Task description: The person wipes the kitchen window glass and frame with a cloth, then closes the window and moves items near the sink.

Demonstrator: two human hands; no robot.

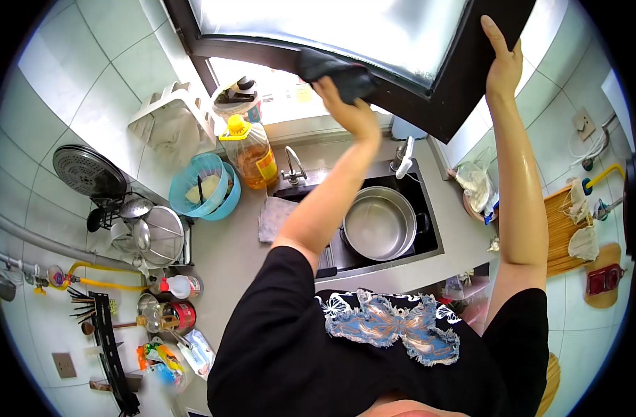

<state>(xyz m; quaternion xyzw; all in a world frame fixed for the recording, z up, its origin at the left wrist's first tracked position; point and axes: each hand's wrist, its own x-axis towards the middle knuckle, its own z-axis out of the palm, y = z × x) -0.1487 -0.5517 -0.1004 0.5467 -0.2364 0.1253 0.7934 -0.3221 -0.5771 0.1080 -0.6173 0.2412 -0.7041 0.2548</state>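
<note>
My left hand (349, 115) holds a dark cloth (337, 73) against the lower rail of a dark-framed window (276, 53) with frosted glass. The fingers are partly covered by the cloth and slightly blurred. Higher up on the right, my right hand (506, 66) grips the side edge of the same window frame, its thumb over the front face and its other fingers mostly hidden. The window stands swung open above the sink.
Below lies a black sink (429, 240) with a steel pot (379, 222) and a faucet (291, 167). On the left are an oil bottle (254, 156), blue basins (224, 205) and a grey cloth (275, 219). Plastic bags (476, 186) sit at the right.
</note>
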